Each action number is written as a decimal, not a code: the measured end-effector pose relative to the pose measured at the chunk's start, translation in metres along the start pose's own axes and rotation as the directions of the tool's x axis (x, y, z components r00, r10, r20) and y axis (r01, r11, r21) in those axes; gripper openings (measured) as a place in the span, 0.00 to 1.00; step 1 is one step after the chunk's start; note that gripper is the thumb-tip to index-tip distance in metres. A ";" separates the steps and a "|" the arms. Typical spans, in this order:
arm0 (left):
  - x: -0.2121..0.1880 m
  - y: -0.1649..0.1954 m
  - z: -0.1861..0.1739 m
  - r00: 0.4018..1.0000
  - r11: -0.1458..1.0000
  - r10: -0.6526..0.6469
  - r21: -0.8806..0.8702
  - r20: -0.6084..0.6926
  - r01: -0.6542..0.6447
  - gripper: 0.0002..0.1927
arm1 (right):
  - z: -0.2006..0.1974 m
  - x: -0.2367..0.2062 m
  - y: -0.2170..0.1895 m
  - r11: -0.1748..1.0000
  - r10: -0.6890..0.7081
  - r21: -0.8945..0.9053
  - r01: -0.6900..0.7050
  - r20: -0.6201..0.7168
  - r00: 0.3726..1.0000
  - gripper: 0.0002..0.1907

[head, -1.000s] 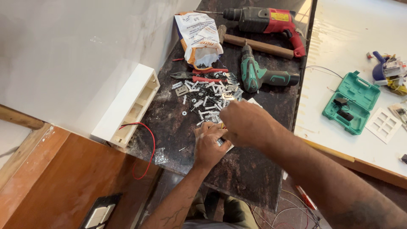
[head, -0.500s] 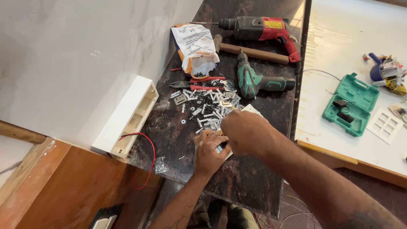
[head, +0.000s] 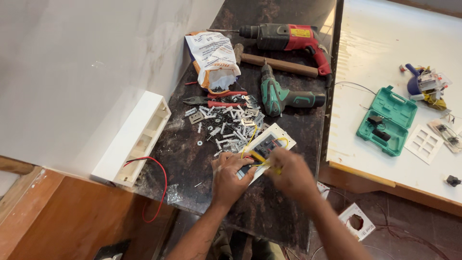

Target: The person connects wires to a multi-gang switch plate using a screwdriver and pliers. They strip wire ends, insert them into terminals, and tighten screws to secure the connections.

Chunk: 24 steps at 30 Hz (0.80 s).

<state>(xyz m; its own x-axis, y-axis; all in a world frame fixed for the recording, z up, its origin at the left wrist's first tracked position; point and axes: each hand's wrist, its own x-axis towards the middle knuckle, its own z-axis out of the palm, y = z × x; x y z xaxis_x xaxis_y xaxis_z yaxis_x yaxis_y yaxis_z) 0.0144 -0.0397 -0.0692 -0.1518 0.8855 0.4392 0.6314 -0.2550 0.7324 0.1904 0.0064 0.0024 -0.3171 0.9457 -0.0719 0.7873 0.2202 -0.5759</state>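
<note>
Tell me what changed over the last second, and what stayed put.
The right hand has slid off to the right, uncovering the white switch plate with its yellow wires. The left hand still rests at the plate's near corner. The screw pile, pliers, green drill and red drill lie as before.

The right hand (head: pixel 291 175) has drawn back from the heap of screws (head: pixel 226 126), uncovering a white switch plate (head: pixel 269 144) with yellow wires (head: pixel 255 139); the left hand (head: pixel 231 175) now grips its near edge.
</note>
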 end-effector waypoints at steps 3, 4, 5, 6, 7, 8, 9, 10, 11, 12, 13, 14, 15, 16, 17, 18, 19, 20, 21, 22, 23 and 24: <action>-0.001 -0.001 -0.002 1.000 0.999 0.028 -0.025 -0.008 -0.028 0.13 | 0.025 -0.006 0.002 0.946 -0.270 0.131 0.295 -0.180 0.946 0.12; -0.002 -0.001 -0.003 1.000 0.999 0.026 -0.024 -0.011 -0.026 0.14 | 0.030 -0.010 0.002 0.950 -0.267 0.113 0.290 -0.183 0.946 0.12; -0.002 -0.002 -0.003 1.000 0.999 0.025 -0.024 -0.014 -0.026 0.15 | 0.033 -0.012 0.001 0.954 -0.265 0.094 0.286 -0.187 0.946 0.12; -0.002 -0.002 -0.003 1.000 0.999 0.024 -0.026 -0.017 -0.024 0.16 | 0.035 -0.014 0.001 0.957 -0.261 0.074 0.279 -0.190 0.946 0.12; -0.001 -0.003 -0.004 0.999 0.999 0.034 -0.021 -0.010 -0.034 0.16 | 0.036 -0.015 0.002 0.957 -0.259 0.074 0.279 -0.206 0.944 0.11; -0.002 -0.003 -0.005 0.999 0.999 0.042 -0.018 -0.003 -0.042 0.17 | 0.038 -0.016 0.003 0.958 -0.257 0.074 0.278 -0.219 0.941 0.10; -0.002 -0.003 -0.005 0.999 0.999 0.050 -0.015 0.004 -0.050 0.18 | 0.039 -0.017 0.005 0.958 -0.254 0.073 0.278 -0.232 0.939 0.09; -0.002 -0.002 -0.004 0.999 0.998 0.054 -0.021 0.001 -0.054 0.18 | 0.040 -0.017 0.008 0.964 -0.246 0.042 0.262 -0.231 0.941 0.07; -0.002 -0.001 -0.004 0.998 0.998 0.057 -0.025 -0.003 -0.057 0.18 | 0.042 -0.016 0.011 0.969 -0.239 0.012 0.248 -0.229 0.944 0.06; -0.002 -0.001 -0.004 0.998 0.998 0.060 -0.027 -0.008 -0.060 0.18 | 0.045 -0.015 0.015 0.972 -0.233 -0.016 0.236 -0.227 0.946 0.06; -0.002 0.000 -0.004 0.998 0.998 0.055 -0.018 0.015 -0.054 0.18 | 0.048 -0.014 0.020 0.973 -0.228 -0.028 0.229 -0.271 0.935 0.05; -0.002 0.001 -0.003 0.998 0.999 0.051 -0.008 0.037 -0.051 0.18 | 0.053 -0.013 0.024 0.974 -0.224 -0.039 0.223 -0.317 0.922 0.05; -0.001 0.001 -0.003 0.997 0.999 0.048 0.002 0.059 -0.048 0.18 | 0.058 -0.012 0.029 0.975 -0.219 -0.049 0.216 -0.363 0.906 0.05; -0.001 0.001 -0.004 0.998 0.999 0.036 0.006 0.048 -0.036 0.18 | 0.060 -0.011 0.036 0.987 -0.162 -0.058 0.152 -0.413 0.896 0.03; -0.001 0.002 -0.004 0.999 1.000 0.023 0.010 0.035 -0.024 0.18 | 0.058 -0.012 0.044 0.994 -0.107 -0.064 0.088 -0.462 0.881 0.01; -0.001 0.001 -0.004 1.000 1.000 0.010 0.014 0.018 -0.010 0.18 | 0.054 -0.012 0.054 0.997 -0.057 -0.067 0.027 -0.508 0.859 0.03; -0.001 0.001 -0.004 1.000 1.000 0.019 0.018 0.012 -0.019 0.18 | 0.045 -0.013 0.065 1.000 -0.010 -0.006 0.008 -0.518 0.855 0.04; -0.002 0.000 -0.004 1.000 0.999 0.026 0.020 0.008 -0.027 0.18 | 0.036 -0.015 0.076 0.998 0.039 0.054 -0.013 -0.524 0.851 0.06; -0.001 0.000 -0.004 0.999 0.999 0.036 0.020 0.005 -0.037 0.19 | 0.026 -0.020 0.085 1.000 -0.024 -0.009 0.023 -0.511 0.859 0.06; -0.002 -0.001 -0.003 1.000 1.000 0.012 0.022 0.021 -0.012 0.20 | 0.015 -0.028 0.094 0.996 -0.086 -0.070 0.059 -0.493 0.866 0.07; -0.002 -0.001 -0.003 0.999 1.000 -0.015 0.023 0.037 0.014 0.22 | 0.005 -0.033 0.100 0.987 -0.084 -0.159 0.000 -0.524 0.848 0.05; -0.003 -0.001 -0.002 0.998 0.999 -0.044 0.025 0.051 0.042 0.23 | -0.003 -0.037 0.104 0.968 -0.089 -0.245 -0.060 -0.553 0.829 0.05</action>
<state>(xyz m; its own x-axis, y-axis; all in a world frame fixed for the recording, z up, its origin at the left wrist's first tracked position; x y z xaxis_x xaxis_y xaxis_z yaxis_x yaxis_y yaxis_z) 0.0121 -0.0426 -0.0701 -0.1405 0.9142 0.3800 0.6433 -0.2075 0.7370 0.2852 -0.0053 -0.0523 -0.0401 0.8963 0.4417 0.9103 0.2150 -0.3538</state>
